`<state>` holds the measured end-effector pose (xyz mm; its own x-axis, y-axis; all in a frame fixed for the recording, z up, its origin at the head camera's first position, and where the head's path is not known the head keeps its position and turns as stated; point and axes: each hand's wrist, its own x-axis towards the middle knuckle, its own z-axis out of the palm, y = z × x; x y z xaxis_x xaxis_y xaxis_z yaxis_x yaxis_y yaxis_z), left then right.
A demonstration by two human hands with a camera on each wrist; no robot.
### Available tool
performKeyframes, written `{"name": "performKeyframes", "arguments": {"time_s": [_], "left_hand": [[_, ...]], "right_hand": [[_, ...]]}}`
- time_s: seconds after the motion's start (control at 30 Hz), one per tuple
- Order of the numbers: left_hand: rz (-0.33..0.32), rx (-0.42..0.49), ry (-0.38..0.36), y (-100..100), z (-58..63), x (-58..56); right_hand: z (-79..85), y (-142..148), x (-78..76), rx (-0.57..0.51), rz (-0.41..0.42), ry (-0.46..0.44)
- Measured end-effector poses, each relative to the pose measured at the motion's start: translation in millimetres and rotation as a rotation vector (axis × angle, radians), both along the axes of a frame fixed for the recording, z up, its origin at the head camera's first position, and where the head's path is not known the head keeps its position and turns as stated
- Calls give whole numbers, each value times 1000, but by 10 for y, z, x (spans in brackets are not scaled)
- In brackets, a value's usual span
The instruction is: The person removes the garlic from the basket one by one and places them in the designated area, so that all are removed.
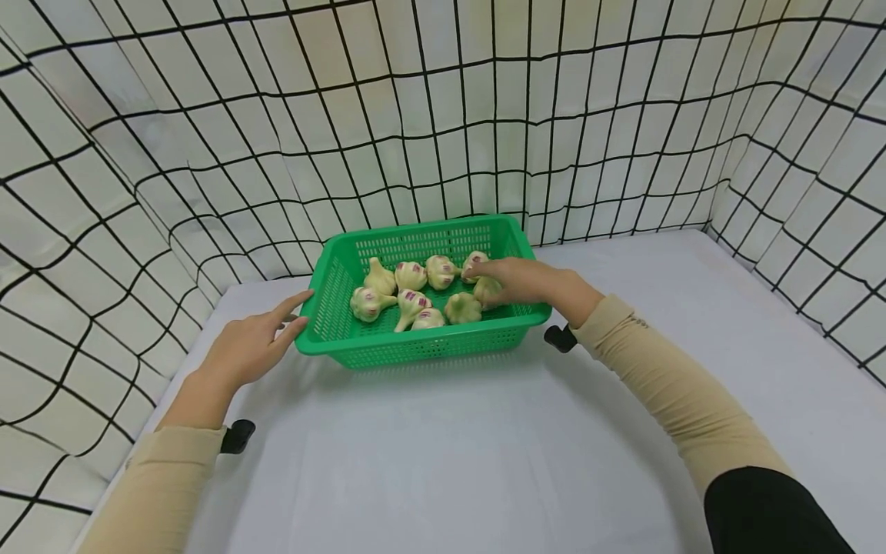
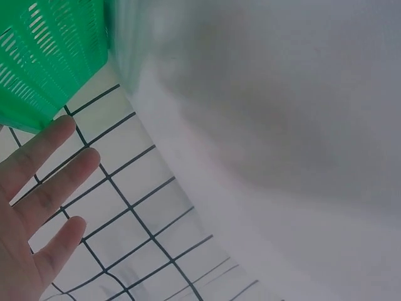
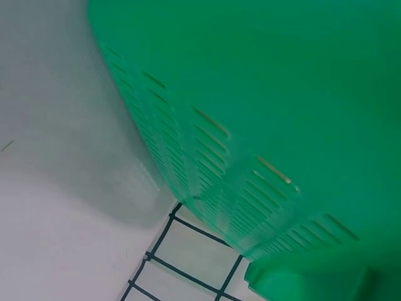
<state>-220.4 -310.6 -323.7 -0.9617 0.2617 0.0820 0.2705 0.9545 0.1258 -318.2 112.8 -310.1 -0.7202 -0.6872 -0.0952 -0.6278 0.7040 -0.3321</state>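
Note:
A green plastic basket (image 1: 422, 350) with slotted walls holds several garlic bulbs, some streaked purple. My left hand (image 1: 251, 345) is at its left end, fingertips right at the rim; the left wrist view shows the fingers (image 2: 61, 179) spread and fairly straight beside the basket wall (image 2: 53, 53). Over the right end, my right hand (image 1: 521, 282) reaches inside and grips a pale greenish garlic bulb (image 1: 487, 292) between fingers and thumb. Another purple-streaked bulb (image 1: 476, 260) lies by its fingertips. In the right wrist view the basket wall (image 3: 207, 157) hides that hand.
The basket stands on a white-covered table (image 1: 429, 454), toward the back. Black netting (image 1: 443, 138) over white sheeting rises behind it and along both sides. Small black devices (image 1: 238, 436) sit at both wrists.

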Motion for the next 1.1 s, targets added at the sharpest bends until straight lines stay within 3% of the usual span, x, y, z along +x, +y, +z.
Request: {"name": "performKeyframes", "arguments": {"time_s": [0.53,0.73,1.1], "left_hand": [[-37,27,26,-14,-39,-21],[-44,48,53,-36,-92,-40],[-50,69,73,-51,-107,-42]], "right_hand": [[-63,-106,-158,79,-111,117],[-85,-119,-193,124,-100,187],[-75,-174,-183,209,-116,135]]}}
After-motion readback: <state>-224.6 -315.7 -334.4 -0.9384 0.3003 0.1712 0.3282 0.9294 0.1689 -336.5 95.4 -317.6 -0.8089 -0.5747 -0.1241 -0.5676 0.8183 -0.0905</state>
